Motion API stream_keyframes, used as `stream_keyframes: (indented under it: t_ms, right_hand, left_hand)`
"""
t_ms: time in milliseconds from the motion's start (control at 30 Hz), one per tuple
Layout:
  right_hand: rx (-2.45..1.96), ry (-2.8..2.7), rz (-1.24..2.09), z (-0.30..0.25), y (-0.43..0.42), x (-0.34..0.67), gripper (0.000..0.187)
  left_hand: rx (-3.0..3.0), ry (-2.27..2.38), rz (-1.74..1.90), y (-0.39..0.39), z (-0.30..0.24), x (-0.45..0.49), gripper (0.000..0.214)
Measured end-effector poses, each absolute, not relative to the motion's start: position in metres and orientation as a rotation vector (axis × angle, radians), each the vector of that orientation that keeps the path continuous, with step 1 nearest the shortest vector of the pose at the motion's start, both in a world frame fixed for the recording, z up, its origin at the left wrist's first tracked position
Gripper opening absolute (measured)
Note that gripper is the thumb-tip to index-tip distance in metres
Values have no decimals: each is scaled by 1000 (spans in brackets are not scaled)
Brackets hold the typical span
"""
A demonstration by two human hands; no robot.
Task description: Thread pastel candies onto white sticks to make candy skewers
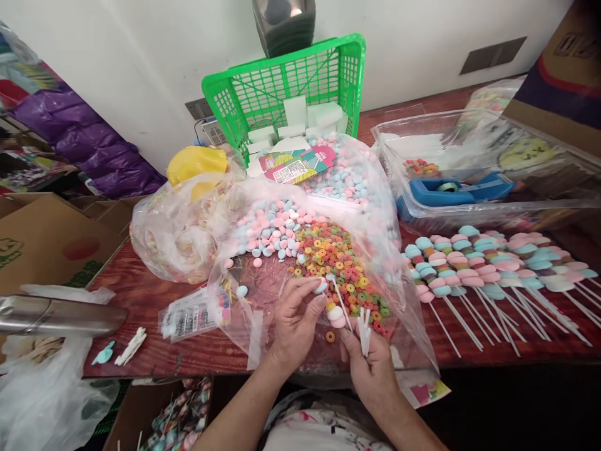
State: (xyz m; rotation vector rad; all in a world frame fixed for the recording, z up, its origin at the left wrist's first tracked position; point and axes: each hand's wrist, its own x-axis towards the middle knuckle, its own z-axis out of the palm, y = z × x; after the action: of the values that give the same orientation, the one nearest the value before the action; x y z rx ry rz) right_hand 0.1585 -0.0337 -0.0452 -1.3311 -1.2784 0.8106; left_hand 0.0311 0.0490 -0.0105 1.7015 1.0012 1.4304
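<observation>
My left hand point(295, 319) is closed, pinching a small pink-and-white candy point(320, 286) between thumb and fingers. My right hand point(373, 369) is closed around several white lollipop sticks point(364, 332); one slanted stick point(342, 300) rises toward the left fingertips. By the right thumb is a pale pink-and-white candy point(336, 316) with a yellow piece above it; how it joins the stick is unclear. Just beyond both hands lie loose ring candies point(328, 250) in orange, yellow, green and red. Pink, blue and white round candies point(275, 225) spill from a clear plastic bag point(375, 188).
Finished-looking candy skewers point(488, 263) lie in rows at right. Behind them stands a clear plastic bin point(469, 213) with a blue tape dispenser point(460, 191). A green crate point(282, 69) leans at the back. A steel flask point(70, 315) lies at left, beside a cardboard box point(56, 244).
</observation>
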Motion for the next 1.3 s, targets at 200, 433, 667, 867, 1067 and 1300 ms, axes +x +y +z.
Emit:
stream_keyframes:
  t_ms: [200, 433, 667, 867, 1067, 1300]
  right_hand:
    - [-1382, -1379, 688, -42, -32, 167, 14]
    - [-1368, -1291, 675, -45, -33, 162, 17]
    - [-1287, -1102, 1066, -35, -27, 167, 29]
    - [-1180, -942, 1409, -32, -25, 170, 36]
    - [-1267, -1006, 1262, -37, -36, 167, 39]
    - [-1361, -1043, 1132, -51, -33, 181, 44]
  left_hand:
    - [1545, 1031, 1216, 55, -7, 30, 20]
    - [1641, 986, 1199, 33, -20, 39, 26]
    - [1279, 951, 1214, 34, -19, 47, 20]
    - [808, 828, 1095, 47, -8, 41, 26]
    - [1352, 874, 1191, 26, -10, 41, 17]
    - [1865, 1230, 1147, 54, 0, 7, 26]
